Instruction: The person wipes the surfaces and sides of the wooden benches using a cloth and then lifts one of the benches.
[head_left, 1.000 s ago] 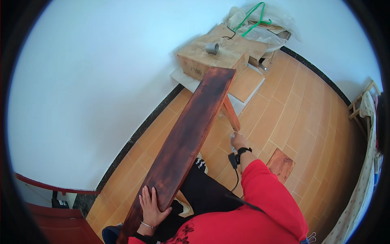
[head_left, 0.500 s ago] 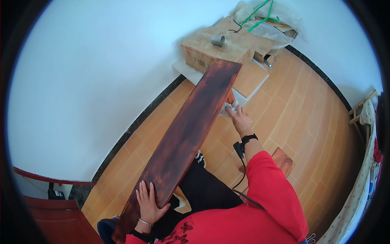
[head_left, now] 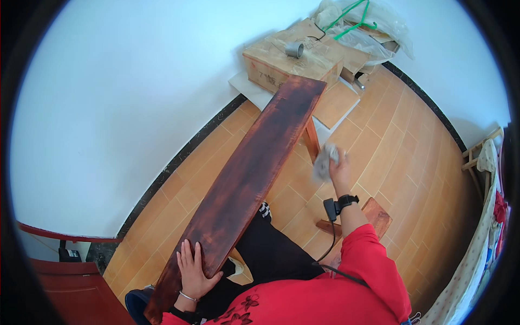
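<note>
A long dark-brown wooden bench (head_left: 246,162) stretches from the lower left up to the boxes, its stained top streaked with darker patches. My left hand (head_left: 194,271) lies flat on the near end of the top, fingers spread. To the right of the bench, off its edge, my right hand (head_left: 340,169) is closed round a crumpled greyish-white cloth (head_left: 325,162), slightly blurred by motion. One reddish bench leg (head_left: 311,140) shows below the far end, just left of the cloth.
A cardboard box (head_left: 271,62) with a metal cup (head_left: 294,50) on top stands past the far end. Beside it lie plastic sheeting and a green hanger (head_left: 357,23). A low wooden stool (head_left: 376,216) is under my right forearm. A dark-red cabinet (head_left: 81,292) stands lower left.
My right hand has drawn the cloth away from the bench's far edge, to the right and nearer to me. More of the bench leg shows. My left hand stays on the top.
</note>
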A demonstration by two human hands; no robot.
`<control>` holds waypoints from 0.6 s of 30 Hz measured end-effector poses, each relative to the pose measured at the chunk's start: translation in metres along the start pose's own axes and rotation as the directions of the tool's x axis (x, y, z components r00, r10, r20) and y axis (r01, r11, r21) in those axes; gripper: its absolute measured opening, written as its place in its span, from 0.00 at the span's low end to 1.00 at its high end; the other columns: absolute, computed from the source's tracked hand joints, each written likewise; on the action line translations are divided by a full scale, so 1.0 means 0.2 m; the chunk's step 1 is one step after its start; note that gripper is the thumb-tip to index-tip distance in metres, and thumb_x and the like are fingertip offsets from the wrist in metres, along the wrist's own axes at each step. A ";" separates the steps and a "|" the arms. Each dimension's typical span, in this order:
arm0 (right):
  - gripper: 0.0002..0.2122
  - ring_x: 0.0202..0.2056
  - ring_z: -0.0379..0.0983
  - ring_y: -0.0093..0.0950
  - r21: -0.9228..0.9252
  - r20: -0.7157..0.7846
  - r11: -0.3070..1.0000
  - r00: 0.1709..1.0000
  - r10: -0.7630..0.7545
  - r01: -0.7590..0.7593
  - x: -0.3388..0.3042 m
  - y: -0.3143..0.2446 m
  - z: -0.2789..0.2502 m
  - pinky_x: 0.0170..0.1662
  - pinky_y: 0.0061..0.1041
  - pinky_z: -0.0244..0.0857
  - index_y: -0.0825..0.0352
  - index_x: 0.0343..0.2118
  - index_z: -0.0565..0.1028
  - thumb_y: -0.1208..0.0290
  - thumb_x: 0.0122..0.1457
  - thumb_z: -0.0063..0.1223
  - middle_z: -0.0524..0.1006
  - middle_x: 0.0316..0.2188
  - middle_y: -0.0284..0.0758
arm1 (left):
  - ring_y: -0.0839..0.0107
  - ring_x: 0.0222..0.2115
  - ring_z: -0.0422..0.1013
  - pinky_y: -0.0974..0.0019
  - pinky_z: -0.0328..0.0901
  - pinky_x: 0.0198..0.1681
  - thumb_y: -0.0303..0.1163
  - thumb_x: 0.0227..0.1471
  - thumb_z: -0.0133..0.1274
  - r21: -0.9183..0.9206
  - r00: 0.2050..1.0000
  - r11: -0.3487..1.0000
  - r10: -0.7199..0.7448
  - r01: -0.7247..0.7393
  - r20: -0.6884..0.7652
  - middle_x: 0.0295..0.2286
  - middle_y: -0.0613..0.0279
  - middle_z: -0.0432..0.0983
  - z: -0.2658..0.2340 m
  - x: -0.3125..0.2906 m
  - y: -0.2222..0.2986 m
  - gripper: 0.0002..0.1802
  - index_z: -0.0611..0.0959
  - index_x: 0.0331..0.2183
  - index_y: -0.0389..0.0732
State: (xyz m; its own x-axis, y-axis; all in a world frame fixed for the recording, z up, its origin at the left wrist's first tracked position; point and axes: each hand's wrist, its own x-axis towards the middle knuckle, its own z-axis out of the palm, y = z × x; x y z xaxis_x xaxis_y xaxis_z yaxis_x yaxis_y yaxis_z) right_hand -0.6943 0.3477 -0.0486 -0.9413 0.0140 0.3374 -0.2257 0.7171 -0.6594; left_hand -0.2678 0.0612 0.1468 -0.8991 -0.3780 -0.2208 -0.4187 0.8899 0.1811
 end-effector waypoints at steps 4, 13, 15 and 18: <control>0.22 0.47 0.68 0.36 0.346 -0.220 0.934 0.975 -0.013 0.091 0.27 -0.36 -0.02 0.47 0.30 0.63 0.66 0.51 0.66 0.68 0.53 0.54 0.70 0.45 0.45 | 0.46 0.61 0.37 0.46 0.33 0.61 0.52 0.30 0.62 0.025 1.000 0.999 -0.022 0.022 0.016 0.59 0.38 0.40 -0.02 -0.03 -0.01 0.58 0.53 0.58 0.38; 0.25 0.39 0.71 0.27 0.515 0.482 0.697 0.841 0.244 -0.498 0.57 -0.17 0.36 0.42 0.24 0.64 0.66 0.51 0.69 0.64 0.50 0.57 0.76 0.38 0.40 | 0.46 0.61 0.37 0.46 0.33 0.60 0.50 0.29 0.62 0.030 0.999 0.999 -0.019 0.018 0.035 0.59 0.38 0.39 -0.04 0.01 0.00 0.59 0.53 0.58 0.37; 0.24 0.40 0.73 0.31 0.287 0.626 0.791 0.730 0.273 -0.541 0.61 -0.10 0.39 0.43 0.26 0.65 0.66 0.49 0.71 0.64 0.48 0.57 0.76 0.40 0.44 | 0.47 0.61 0.37 0.46 0.34 0.60 0.49 0.28 0.62 0.039 0.998 0.999 -0.032 0.030 0.046 0.59 0.39 0.39 -0.03 0.00 0.00 0.59 0.53 0.58 0.37; 0.24 0.44 0.72 0.38 -0.002 0.483 0.965 0.845 0.229 -0.261 0.55 0.19 0.43 0.47 0.31 0.65 0.67 0.49 0.70 0.64 0.47 0.56 0.74 0.42 0.48 | 0.47 0.61 0.37 0.46 0.34 0.60 0.48 0.28 0.62 0.006 0.999 1.000 -0.001 0.000 0.054 0.59 0.39 0.39 -0.03 0.05 -0.01 0.58 0.53 0.58 0.37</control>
State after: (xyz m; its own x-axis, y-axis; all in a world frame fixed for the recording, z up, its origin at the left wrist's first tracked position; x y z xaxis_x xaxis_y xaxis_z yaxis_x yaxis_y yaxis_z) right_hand -0.8276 0.3159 -0.0942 -0.9686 -0.1602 -0.1900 0.0278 0.6898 -0.7234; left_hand -0.2762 0.0532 0.1501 -0.8906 -0.3642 -0.2725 -0.4181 0.8914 0.1751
